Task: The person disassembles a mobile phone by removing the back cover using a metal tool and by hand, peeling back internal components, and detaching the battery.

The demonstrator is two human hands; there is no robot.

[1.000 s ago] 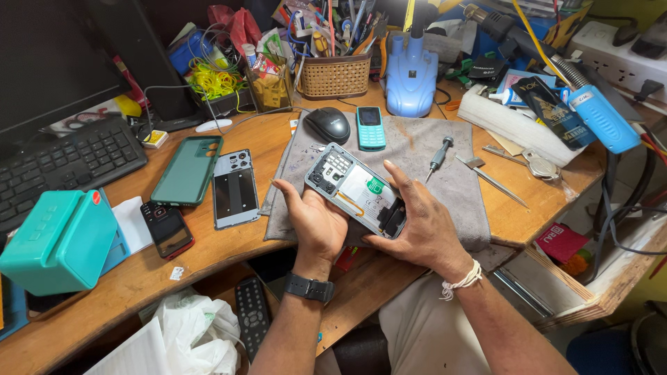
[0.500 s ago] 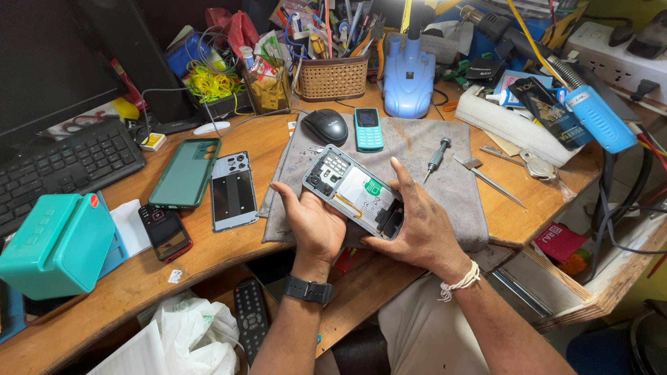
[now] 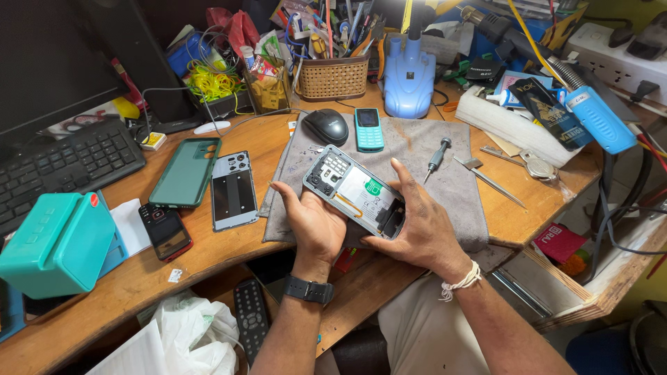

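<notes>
Holding an opened phone (image 3: 356,192), left hand (image 3: 316,222) and right hand (image 3: 417,229).

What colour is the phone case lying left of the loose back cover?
Dark green phone case, clearest in the head view.

Clearances, grey cloth (image 3: 445,198)
Bare cloth lies open right of the hands; screwdriver (image 3: 437,155), keypad phone (image 3: 369,129) and mouse (image 3: 325,126) block its far edge.
</notes>
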